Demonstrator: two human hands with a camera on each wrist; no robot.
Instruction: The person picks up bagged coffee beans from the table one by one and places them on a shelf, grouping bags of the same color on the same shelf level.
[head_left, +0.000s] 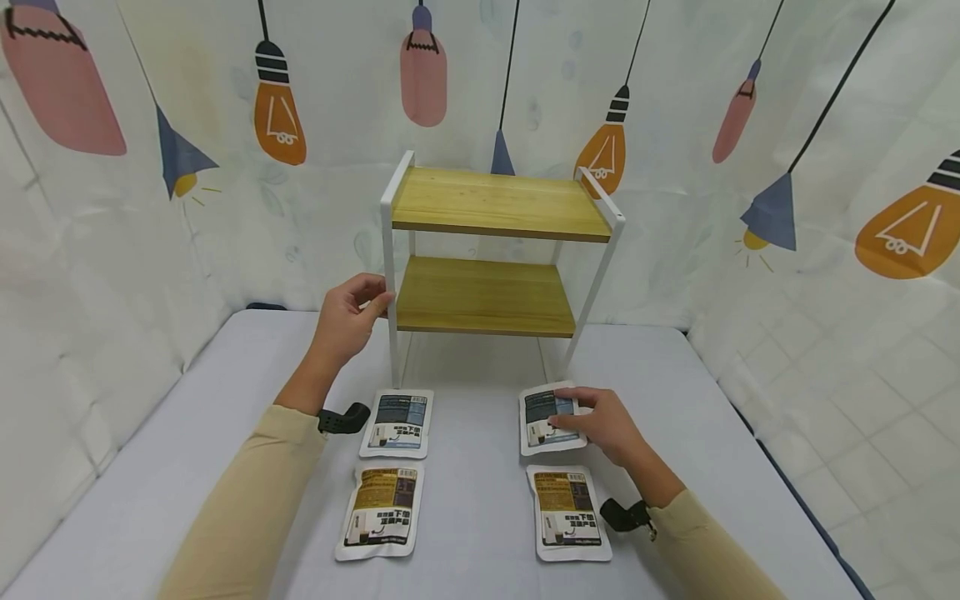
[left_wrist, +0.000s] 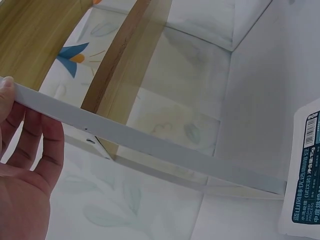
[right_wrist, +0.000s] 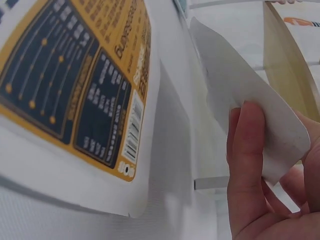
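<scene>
My left hand point(head_left: 347, 318) grips the white left upright of a small two-tier shelf point(head_left: 495, 200) with wooden boards; the left wrist view shows thumb and fingers around the post point(left_wrist: 150, 140). My right hand point(head_left: 603, 427) pinches a flat white coffee packet point(head_left: 537, 422) with a dark blue label. In the right wrist view the plain back of this packet point(right_wrist: 245, 80) faces the camera, tilted up off the table. A matching blue-label packet point(head_left: 397, 423) lies in front of the shelf's left leg.
Two brown-label packets lie nearer on the white table point(head_left: 468, 533): one at left point(head_left: 381, 510), one at right point(head_left: 572, 512). A curtain point(head_left: 330, 208) printed with lamps stands close behind the shelf and along the sides.
</scene>
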